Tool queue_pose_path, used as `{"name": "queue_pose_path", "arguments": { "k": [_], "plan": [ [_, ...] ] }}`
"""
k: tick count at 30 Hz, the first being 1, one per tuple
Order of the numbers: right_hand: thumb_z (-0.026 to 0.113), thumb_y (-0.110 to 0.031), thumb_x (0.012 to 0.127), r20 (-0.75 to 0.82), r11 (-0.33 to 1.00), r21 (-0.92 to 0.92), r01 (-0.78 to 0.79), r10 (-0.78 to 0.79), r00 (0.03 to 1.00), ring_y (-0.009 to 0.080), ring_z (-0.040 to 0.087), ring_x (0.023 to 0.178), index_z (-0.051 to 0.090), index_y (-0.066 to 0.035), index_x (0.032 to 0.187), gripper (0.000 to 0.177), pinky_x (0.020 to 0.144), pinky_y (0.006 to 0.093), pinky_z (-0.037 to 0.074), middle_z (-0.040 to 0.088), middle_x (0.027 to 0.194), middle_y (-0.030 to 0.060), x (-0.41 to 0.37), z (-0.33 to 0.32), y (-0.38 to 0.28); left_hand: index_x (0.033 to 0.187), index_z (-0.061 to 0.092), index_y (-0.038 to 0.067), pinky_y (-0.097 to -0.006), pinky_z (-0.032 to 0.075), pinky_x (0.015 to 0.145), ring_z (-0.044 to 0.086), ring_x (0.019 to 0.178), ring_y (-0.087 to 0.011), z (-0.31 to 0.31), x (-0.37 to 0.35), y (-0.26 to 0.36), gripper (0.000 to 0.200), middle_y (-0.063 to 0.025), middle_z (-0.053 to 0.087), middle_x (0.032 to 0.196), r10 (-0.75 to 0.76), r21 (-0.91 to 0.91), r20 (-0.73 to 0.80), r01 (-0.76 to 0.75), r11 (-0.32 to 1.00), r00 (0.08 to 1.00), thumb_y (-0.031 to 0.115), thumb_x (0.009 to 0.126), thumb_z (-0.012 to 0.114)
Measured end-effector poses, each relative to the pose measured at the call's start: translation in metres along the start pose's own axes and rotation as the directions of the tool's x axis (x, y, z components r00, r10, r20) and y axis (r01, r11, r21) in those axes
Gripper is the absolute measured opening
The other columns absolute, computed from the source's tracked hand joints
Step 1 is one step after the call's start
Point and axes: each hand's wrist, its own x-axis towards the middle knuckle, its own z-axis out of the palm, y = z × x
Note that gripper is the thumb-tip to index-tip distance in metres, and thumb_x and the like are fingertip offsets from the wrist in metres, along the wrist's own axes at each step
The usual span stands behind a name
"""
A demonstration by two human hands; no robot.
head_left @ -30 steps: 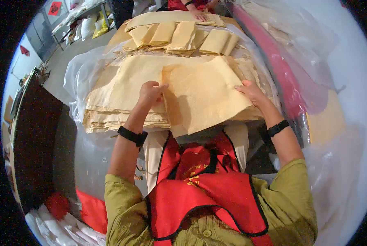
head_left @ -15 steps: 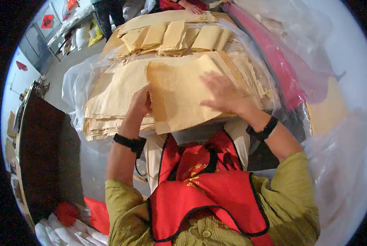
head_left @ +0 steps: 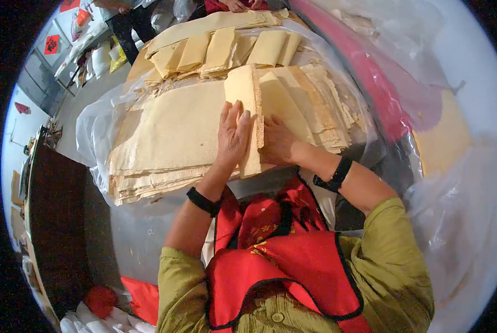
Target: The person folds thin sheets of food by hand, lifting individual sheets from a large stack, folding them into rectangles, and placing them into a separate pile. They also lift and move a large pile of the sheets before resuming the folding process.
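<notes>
A thick stack of large tan paper sheets point(head_left: 165, 133) lies on clear plastic in front of me. On top of it, a sheet folded into a narrow strip point(head_left: 247, 94) runs away from me. My left hand point(head_left: 233, 136) lies flat on the strip with fingers together, pressing it down. My right hand point(head_left: 277, 141) rests against the strip's right edge, over a fanned pile of folded sheets point(head_left: 309, 105). Each wrist carries a black band.
Several folded tan bundles point(head_left: 221, 47) lie in a row at the far end, where another person's hands point(head_left: 240, 5) show. Red and clear plastic wrap point(head_left: 381, 83) bulges on the right. A dark cabinet point(head_left: 60, 222) stands left, with red fabric point(head_left: 143, 299) on the floor.
The wide sheet that both hands held up has been folded over into a narrow strip. Both hands came together on it, my left hand now flat on top.
</notes>
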Motion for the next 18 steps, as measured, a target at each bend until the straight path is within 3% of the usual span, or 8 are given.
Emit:
{"name": "queue_pose_path", "arguments": {
  "k": [1, 4, 6, 10, 13, 15, 16, 18],
  "plan": [
    [0.051, -0.041, 0.075, -0.110, 1.000, -0.009, 0.022, -0.023, 0.994, 0.0309, 0.045, 0.108, 0.056, -0.011, 0.106, 0.043, 0.084, 0.0518, 0.036, 0.049, 0.115, 0.0128, 0.000, 0.004, 0.002, 0.120, 0.044, -0.004, -0.0364, 0.025, 0.100, 0.027, 0.123, -0.0358, 0.003, 0.001, 0.001, 0.048, -0.0260, 0.035, 0.127, -0.006, -0.004, -0.017, 0.005, 1.000, 1.000, 0.033, 0.088, 0.042],
    [0.054, -0.020, 0.068, 0.097, 0.979, 0.191, -0.075, 0.057, 0.994, 0.0307, 0.046, 0.103, 0.051, -0.005, 0.107, 0.042, 0.087, 0.0444, 0.036, 0.051, 0.109, 0.0149, 0.006, -0.002, 0.011, 0.119, 0.044, -0.004, -0.0368, 0.023, 0.101, 0.025, 0.124, -0.0355, 0.010, 0.010, 0.003, 0.049, -0.0251, 0.036, 0.127, -0.007, -0.017, -0.041, 0.007, 1.000, 0.999, 0.034, 0.090, 0.039],
    [0.054, -0.017, 0.067, 0.024, 0.978, 0.208, 0.012, -0.018, 1.000, 0.0317, 0.051, 0.095, 0.053, -0.005, 0.101, 0.036, 0.082, 0.0423, 0.040, 0.054, 0.100, 0.0163, 0.005, 0.005, 0.029, 0.119, 0.044, -0.005, -0.0370, 0.022, 0.101, 0.024, 0.125, -0.0352, 0.016, 0.016, 0.007, 0.050, -0.0243, 0.036, 0.127, 0.000, -0.022, -0.020, -0.001, 1.000, 1.000, 0.035, 0.090, 0.037],
    [0.053, -0.013, 0.066, 0.271, 0.995, 0.090, 0.037, -0.060, 0.961, 0.0345, 0.054, 0.085, 0.056, -0.003, 0.091, 0.027, 0.074, 0.0403, 0.044, 0.058, 0.088, 0.0183, 0.005, -0.008, 0.036, 0.119, 0.043, -0.005, -0.0367, 0.022, 0.101, 0.025, 0.124, -0.0334, 0.023, 0.024, 0.008, 0.050, -0.0232, 0.038, 0.126, -0.043, 0.048, -0.021, 0.044, 0.998, 0.999, 0.035, 0.090, 0.037],
    [0.053, -0.029, 0.075, 0.113, 0.958, 0.264, -0.108, 0.081, 0.990, 0.0339, 0.057, 0.089, 0.058, -0.006, 0.099, 0.034, 0.078, 0.0416, 0.046, 0.056, 0.102, 0.0177, 0.006, -0.011, 0.027, 0.118, 0.046, -0.002, -0.0359, 0.026, 0.099, 0.032, 0.121, -0.0312, 0.019, 0.022, -0.001, 0.047, -0.0203, 0.041, 0.124, -0.173, -0.132, -0.075, 0.162, 0.978, 0.982, 0.035, 0.089, 0.040],
    [0.051, -0.041, 0.079, -0.113, 0.894, 0.447, 0.008, 0.048, 0.992, 0.0346, 0.052, 0.100, 0.048, -0.006, 0.115, 0.051, 0.084, 0.0411, 0.043, 0.049, 0.115, 0.0198, 0.010, -0.020, 0.017, 0.115, 0.050, 0.003, -0.0354, 0.032, 0.097, 0.039, 0.117, -0.0290, 0.011, 0.020, -0.002, 0.044, -0.0158, 0.046, 0.121, -0.424, -0.489, -0.071, 0.339, 0.804, 0.903, 0.037, 0.088, 0.043],
    [0.053, -0.039, 0.079, 0.010, 0.956, 0.286, -0.065, 0.065, 0.998, 0.0347, 0.041, 0.112, 0.033, -0.002, 0.126, 0.063, 0.091, 0.0392, 0.037, 0.035, 0.128, 0.0211, 0.018, -0.009, 0.014, 0.120, 0.044, 0.004, -0.0361, 0.039, 0.089, 0.046, 0.109, -0.0299, 0.001, 0.024, -0.009, 0.054, -0.0168, 0.045, 0.120, -0.599, -0.665, 0.116, 0.510, 0.546, 0.792, 0.046, 0.087, 0.039],
    [0.051, -0.042, 0.081, -0.021, 0.944, 0.326, -0.051, 0.061, 0.998, 0.0352, 0.038, 0.115, 0.032, -0.001, 0.127, 0.065, 0.095, 0.0387, 0.033, 0.033, 0.129, 0.0226, 0.024, -0.011, 0.002, 0.123, 0.041, 0.006, -0.0369, 0.042, 0.086, 0.048, 0.106, -0.0295, -0.014, 0.009, 0.000, 0.061, -0.0163, 0.046, 0.119, -0.374, -0.867, 0.337, 0.440, 0.235, 0.864, 0.054, 0.085, 0.034]
  ]
}}
